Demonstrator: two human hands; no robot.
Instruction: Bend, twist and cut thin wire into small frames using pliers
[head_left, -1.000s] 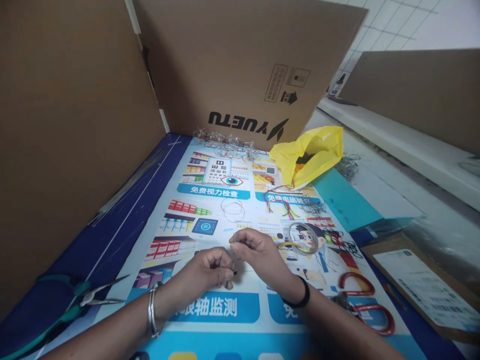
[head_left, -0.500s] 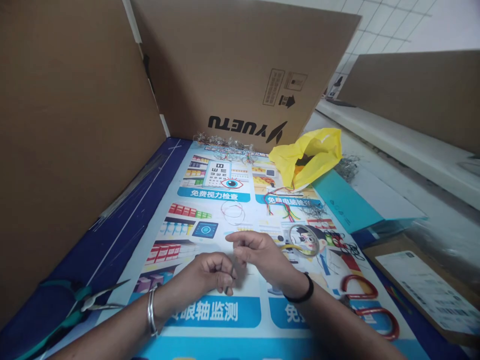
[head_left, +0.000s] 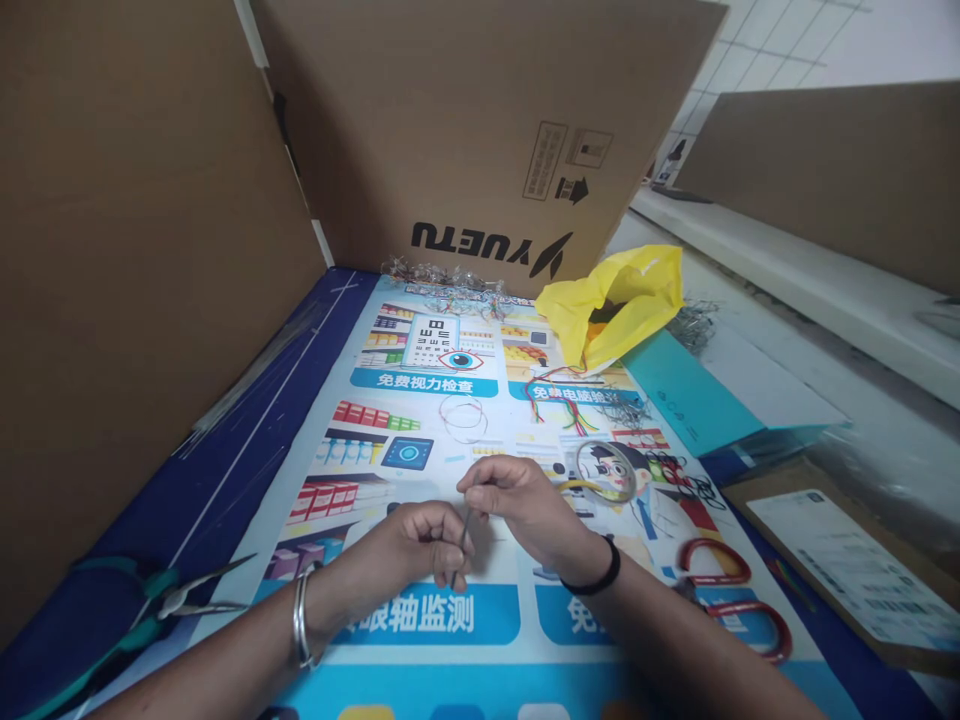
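Observation:
My left hand (head_left: pixel 416 545) and my right hand (head_left: pixel 517 505) meet over the printed poster mat (head_left: pixel 420 620). Both are closed in pinches on a thin metal wire (head_left: pixel 464 530) that runs between them, the right fingertips at its upper end and the left fingers lower down. A metal bangle is on my left wrist and a black band on my right. A loop of thin wire (head_left: pixel 463 417) lies on the mat just beyond my hands.
Green-handled pliers (head_left: pixel 161 605) lie at the left. Red-handled scissors (head_left: pixel 739 595), a round magnifier (head_left: pixel 606 468), coloured wires (head_left: pixel 559 400) and a yellow plastic bag (head_left: pixel 619 305) sit at the right. Cardboard walls (head_left: pixel 450 130) stand at the left and back. A pile of wire pieces (head_left: pixel 442 280) lies along the back wall.
My right hand opened briefly, then closed its fingertips on the wire's upper end again. My left hand stayed pinched in about the same place.

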